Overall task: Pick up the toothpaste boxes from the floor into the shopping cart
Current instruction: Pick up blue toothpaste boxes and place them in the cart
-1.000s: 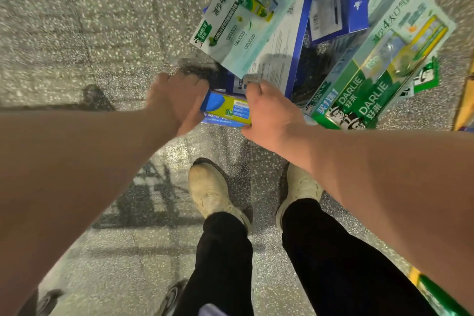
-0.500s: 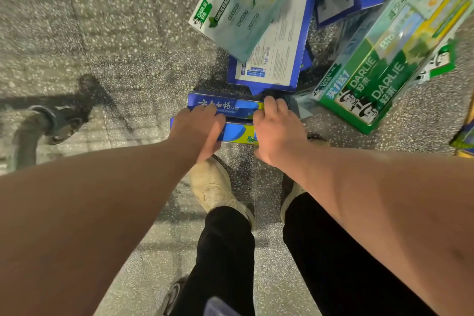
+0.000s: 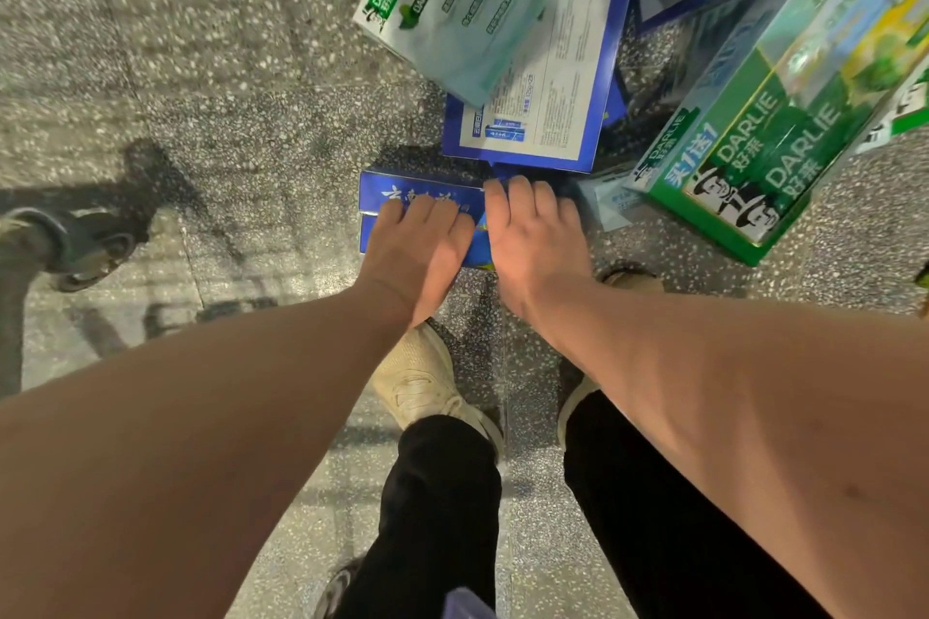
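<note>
Two blue toothpaste boxes (image 3: pixel 397 194) lie on the floor (image 3: pixel 201 65) at 12 o'clock from the shoes (image 3: pixel 422 382). The left hand (image 3: pixel 422 241) and right hand (image 3: pixel 533 236) rest side by side across them; whether either one grips is hidden.

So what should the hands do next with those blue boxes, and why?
Probably grip the blue toothpaste boxes and lift them together: the left hand and right hand both rest on top of them, and they lie side by side on the floor.
</note>
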### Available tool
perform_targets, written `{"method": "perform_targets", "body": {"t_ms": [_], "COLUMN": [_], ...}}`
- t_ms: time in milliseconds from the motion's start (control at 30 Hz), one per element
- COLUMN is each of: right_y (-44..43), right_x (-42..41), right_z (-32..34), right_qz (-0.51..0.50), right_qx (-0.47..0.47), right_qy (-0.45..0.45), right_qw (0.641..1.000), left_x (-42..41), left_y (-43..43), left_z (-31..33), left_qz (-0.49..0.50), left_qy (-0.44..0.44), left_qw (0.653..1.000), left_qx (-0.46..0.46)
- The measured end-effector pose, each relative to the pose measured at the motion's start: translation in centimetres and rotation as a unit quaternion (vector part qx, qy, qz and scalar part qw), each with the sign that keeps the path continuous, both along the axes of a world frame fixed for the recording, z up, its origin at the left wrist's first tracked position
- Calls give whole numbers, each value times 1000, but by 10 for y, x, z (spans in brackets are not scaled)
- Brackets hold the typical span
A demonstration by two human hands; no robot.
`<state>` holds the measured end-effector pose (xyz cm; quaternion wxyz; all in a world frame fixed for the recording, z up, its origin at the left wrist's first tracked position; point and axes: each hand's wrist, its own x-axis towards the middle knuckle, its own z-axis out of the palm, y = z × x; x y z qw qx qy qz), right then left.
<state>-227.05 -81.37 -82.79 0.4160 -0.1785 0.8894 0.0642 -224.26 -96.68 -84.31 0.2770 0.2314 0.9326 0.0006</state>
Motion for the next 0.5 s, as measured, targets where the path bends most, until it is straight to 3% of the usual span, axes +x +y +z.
{"method": "perform_targets", "body": {"t_ms": [133, 300, 500], "right_y": [1, -2, -1], "right_x": [-1, 7, 4], "right_z": [-1, -6, -18], "right_qz": [-6, -9, 4], "right_qx": [16, 29, 16], "right_qy": [3, 13, 53], "right_qw": [1000, 999, 998], "left_x": [-5, -13, -26], "left_y": [-8, -10, -15], "left_z": [-2, -7, -17], "left_qz": [24, -14, -6], "left_qy": [9, -27, -44], "left_qw": [999, 995, 996], "left_qx": [-45, -91, -81]}}
